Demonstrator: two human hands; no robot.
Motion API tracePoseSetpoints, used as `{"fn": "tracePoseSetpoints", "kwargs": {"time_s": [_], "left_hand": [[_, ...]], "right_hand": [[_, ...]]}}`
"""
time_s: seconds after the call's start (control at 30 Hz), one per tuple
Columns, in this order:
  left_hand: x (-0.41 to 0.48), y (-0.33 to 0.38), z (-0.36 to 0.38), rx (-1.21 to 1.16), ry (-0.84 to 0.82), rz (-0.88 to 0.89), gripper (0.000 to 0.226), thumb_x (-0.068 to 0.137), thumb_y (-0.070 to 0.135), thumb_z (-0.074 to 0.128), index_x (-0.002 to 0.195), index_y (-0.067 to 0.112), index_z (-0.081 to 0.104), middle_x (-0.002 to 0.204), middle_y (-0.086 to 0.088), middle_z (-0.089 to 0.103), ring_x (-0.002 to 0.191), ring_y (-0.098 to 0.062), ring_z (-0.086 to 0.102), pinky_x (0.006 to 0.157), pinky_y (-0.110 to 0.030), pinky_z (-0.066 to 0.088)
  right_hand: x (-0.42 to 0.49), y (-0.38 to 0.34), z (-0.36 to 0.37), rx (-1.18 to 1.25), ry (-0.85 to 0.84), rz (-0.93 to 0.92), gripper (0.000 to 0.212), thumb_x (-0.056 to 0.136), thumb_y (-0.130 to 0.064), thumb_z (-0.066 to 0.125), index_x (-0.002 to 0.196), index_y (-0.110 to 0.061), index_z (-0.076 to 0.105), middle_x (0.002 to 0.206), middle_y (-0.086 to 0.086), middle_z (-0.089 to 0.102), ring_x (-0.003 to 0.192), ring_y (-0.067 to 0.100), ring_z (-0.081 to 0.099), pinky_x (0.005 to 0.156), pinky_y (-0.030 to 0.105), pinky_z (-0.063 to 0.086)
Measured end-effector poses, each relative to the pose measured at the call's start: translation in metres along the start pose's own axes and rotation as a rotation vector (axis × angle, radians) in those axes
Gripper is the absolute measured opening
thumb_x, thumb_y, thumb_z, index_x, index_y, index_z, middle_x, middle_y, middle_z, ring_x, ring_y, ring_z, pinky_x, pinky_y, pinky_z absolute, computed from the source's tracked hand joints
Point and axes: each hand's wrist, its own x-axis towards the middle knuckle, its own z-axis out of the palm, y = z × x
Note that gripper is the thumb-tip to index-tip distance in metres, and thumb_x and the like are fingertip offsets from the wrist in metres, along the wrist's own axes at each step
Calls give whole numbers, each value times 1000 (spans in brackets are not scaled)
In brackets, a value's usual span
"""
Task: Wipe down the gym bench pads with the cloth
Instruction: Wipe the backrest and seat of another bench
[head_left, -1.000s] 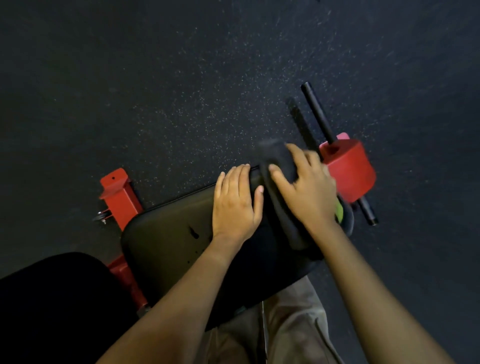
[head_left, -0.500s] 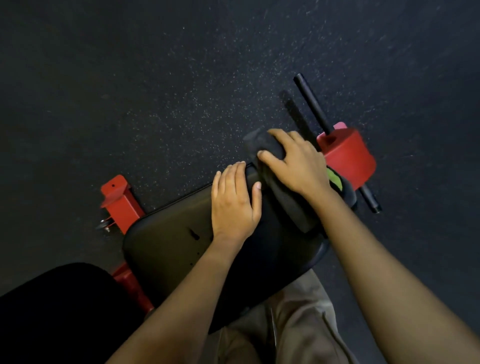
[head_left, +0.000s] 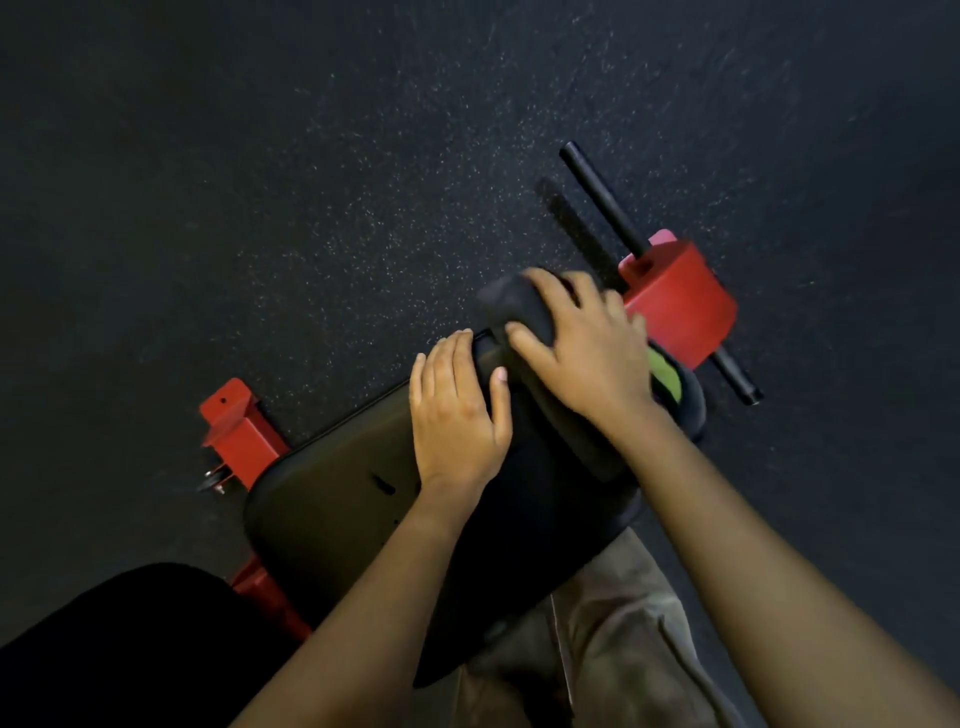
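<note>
Now my right hand (head_left: 587, 358) curls its fingers over the dark folded cloth (head_left: 519, 306) at the black padded bench pad's (head_left: 332, 509) far edge; my left hand (head_left: 457, 415) lies flat beside it, fingers straight, holding nothing.

The right hand (head_left: 587, 358) holds the dark cloth (head_left: 514, 306) on the black pad (head_left: 332, 499). The left hand (head_left: 457, 410) lies flat beside it. A red roller (head_left: 680, 306) sits past both.
</note>
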Motion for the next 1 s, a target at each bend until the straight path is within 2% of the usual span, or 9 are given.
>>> {"fn": "tracePoseSetpoints", "kwargs": {"time_s": [0.1,0.2,0.3,0.4,0.53,0.63,0.77,0.87,1.0], "left_hand": [[-2,-1,-1,-17,0,16,48,97,32,37,129,-1,50,130,-17,54,124,-29,48,111,-43,28],[-4,-2,-3,-37,3,67,47,97,28,38,132,-2,47,137,-19,48,131,-31,42,112,-44,26],[-17,-1,-4,-45,-14,164,47,96,25,39,133,-2,46,143,-19,41,135,-30,34,114,-42,20],[-49,-2,-1,-37,-35,231,48,96,25,40,135,-2,44,147,-20,36,138,-29,27,115,-41,16],[-96,-14,-1,-21,-3,191,50,96,26,41,138,0,38,149,-22,30,140,-32,23,115,-41,13],[-128,-23,-2,13,-3,143,52,95,28,41,138,-2,38,149,-23,30,140,-32,22,115,-41,12],[-147,-29,-1,92,-32,130,55,97,33,34,140,-1,35,149,-22,31,140,-30,23,113,-44,15],[-146,-30,-1,91,-45,138,55,96,33,35,140,-1,35,149,-21,31,140,-30,23,113,-44,14],[-147,-30,-1,76,-65,133,55,96,32,36,141,0,35,151,-20,28,141,-30,20,114,-43,11]], "right_hand": [[16,-2,-1,-2,-50,-82,59,89,-60,44,143,-38,34,139,-2,44,121,32,44,93,49,37],[-12,17,3,118,65,-42,68,82,-67,46,143,-40,37,139,-5,45,118,31,48,89,48,43],[-51,36,10,304,181,131,76,72,-73,39,141,-41,40,135,-9,47,116,29,50,89,48,47],[-92,51,28,430,274,307,79,71,-72,41,142,-37,42,137,-5,47,118,30,50,93,47,46],[-145,35,68,667,554,520,73,80,-57,52,143,-19,44,138,10,46,123,31,48,100,44,42],[-180,0,106,689,674,602,73,87,-49,55,145,-10,34,142,21,37,131,31,38,107,44,35],[-219,-37,136,706,594,568,74,91,-57,47,147,-17,21,149,17,23,138,30,29,112,45,31],[-207,-24,128,719,609,512,71,89,-45,55,146,-15,25,148,17,22,137,30,30,112,43,30],[-159,11,91,676,645,578,68,89,-41,55,147,-11,34,146,19,31,130,35,37,104,42,33]]}}
